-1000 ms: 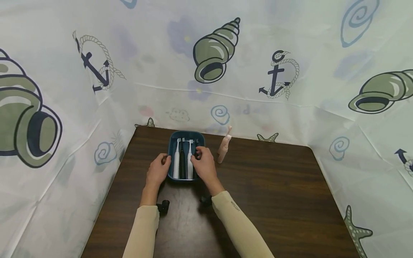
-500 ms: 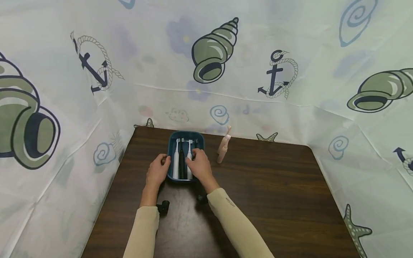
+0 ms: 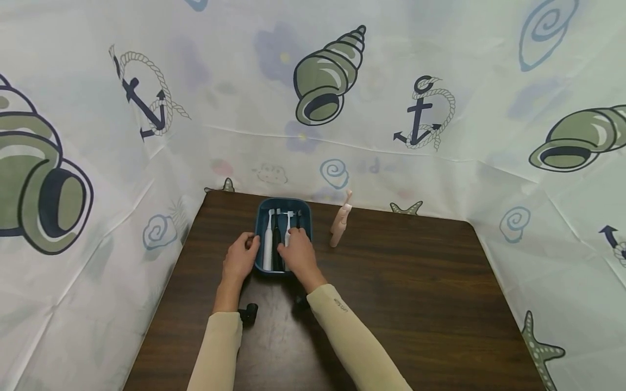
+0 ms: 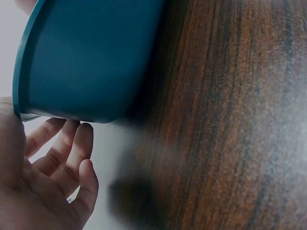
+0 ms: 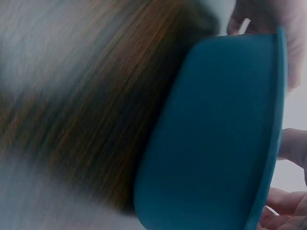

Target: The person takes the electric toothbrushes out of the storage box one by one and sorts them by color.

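Note:
A dark teal plastic bin [image 3: 283, 200] stands on the table with electric toothbrushes side by side in it. At its left is a white toothbrush [image 3: 268, 247], beside it a black toothbrush [image 3: 276, 239]. Further right lie a second white toothbrush [image 3: 288, 224], partly covered by my right hand, and another dark one [image 3: 299, 218]. My left hand [image 3: 239, 256] grips the bin's left rim, thumb on top and fingers [image 4: 81, 143] against the outer wall. Over the bin's right half is my right hand [image 3: 300, 252], thumb and fingers apart; its fingertips are partly hidden by the rim in the right wrist view.
A pink electric toothbrush [image 3: 339, 225] is on the table right of the bin. The brown wooden table [image 3: 401, 293] ends at a patterned cloth [image 3: 371, 141] behind and at both sides. A small black camera mount [image 3: 249, 314] sits at my left wrist.
My right hand has moved left from the bin's right side to above the second white toothbrush. The left hand has stayed at the left rim, and the bin has not moved.

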The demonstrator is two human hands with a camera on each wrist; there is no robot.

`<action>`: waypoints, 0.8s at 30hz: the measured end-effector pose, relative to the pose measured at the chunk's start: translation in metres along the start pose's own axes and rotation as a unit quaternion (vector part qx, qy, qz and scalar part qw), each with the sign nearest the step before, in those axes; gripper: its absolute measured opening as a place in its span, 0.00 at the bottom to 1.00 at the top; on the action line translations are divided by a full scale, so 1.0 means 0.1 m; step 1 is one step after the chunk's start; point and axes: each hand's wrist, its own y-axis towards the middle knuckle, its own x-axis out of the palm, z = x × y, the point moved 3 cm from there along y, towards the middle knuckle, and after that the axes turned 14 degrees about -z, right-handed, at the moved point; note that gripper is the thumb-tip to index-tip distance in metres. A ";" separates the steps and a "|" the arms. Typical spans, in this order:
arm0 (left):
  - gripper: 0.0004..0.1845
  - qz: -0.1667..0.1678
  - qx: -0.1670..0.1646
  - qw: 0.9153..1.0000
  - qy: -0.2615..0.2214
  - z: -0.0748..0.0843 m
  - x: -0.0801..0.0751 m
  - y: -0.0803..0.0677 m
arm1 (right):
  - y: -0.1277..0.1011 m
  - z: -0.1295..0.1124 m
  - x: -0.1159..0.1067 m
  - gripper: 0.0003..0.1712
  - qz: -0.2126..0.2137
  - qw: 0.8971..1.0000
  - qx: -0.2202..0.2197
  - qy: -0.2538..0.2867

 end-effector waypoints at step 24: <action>0.27 -0.008 0.001 1.000 -0.012 0.02 -0.01 -0.04 | 0.12 0.02 0.09 0.26 -0.002 0.995 0.033 -0.089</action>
